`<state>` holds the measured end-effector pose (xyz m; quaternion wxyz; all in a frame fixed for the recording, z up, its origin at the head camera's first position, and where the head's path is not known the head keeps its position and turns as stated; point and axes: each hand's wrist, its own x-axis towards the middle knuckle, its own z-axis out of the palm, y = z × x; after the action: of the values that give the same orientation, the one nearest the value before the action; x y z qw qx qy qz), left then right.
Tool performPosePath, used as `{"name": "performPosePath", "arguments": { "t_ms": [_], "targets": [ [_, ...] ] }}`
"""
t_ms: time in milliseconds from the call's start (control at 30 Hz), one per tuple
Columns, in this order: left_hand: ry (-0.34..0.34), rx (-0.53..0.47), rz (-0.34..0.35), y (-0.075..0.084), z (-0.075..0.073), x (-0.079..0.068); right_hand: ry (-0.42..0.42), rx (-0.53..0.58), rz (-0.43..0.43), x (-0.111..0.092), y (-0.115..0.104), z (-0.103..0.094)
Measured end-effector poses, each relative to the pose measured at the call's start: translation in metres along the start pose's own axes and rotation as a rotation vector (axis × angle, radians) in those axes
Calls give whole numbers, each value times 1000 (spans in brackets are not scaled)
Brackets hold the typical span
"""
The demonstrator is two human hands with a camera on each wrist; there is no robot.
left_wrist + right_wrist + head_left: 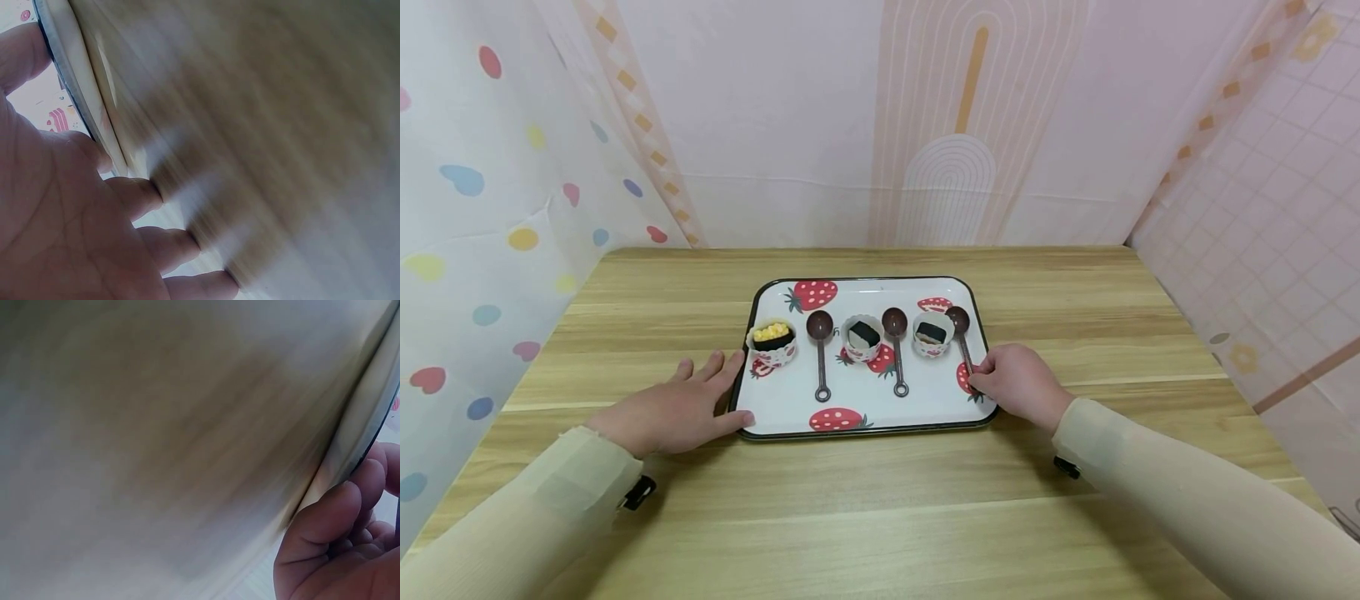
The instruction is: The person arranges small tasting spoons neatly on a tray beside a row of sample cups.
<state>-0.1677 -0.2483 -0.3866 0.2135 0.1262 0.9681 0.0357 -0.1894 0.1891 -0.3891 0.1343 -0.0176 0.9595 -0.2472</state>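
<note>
A white strawberry-print tray (790,421) with a dark rim lies on the table. In it stand three paper cups, one with a yellow-topped sushi piece (772,335) and two with black-wrapped pieces, the middle piece (863,335) and the right piece (932,332). Between and beside the cups lie brown round-bowled spoons: a left spoon (820,325), a middle spoon (895,322) and a right spoon (958,320). My right hand (1024,387) pinches the right spoon's handle near its end, at the tray's right edge. My left hand (681,410) spreads at the left edge, thumb over the rim, fingers straight.
The wooden table (880,508) extends around the tray on all sides. Behind it hangs a patterned pink curtain (790,108), with a dotted sheet (482,250) on the left and a grid-print one (1277,242) on the right.
</note>
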Motion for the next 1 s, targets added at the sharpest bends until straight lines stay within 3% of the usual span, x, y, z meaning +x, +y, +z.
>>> {"name": "performPosePath", "arguments": {
  "t_ms": [367, 1000],
  "targets": [
    [2, -22, 27, -2, 1, 1, 30, 10, -33, 1, 4, -1],
    [5, -25, 36, -3, 0, 2, 78, 165, -58, -1, 3, -2]
  ]
}}
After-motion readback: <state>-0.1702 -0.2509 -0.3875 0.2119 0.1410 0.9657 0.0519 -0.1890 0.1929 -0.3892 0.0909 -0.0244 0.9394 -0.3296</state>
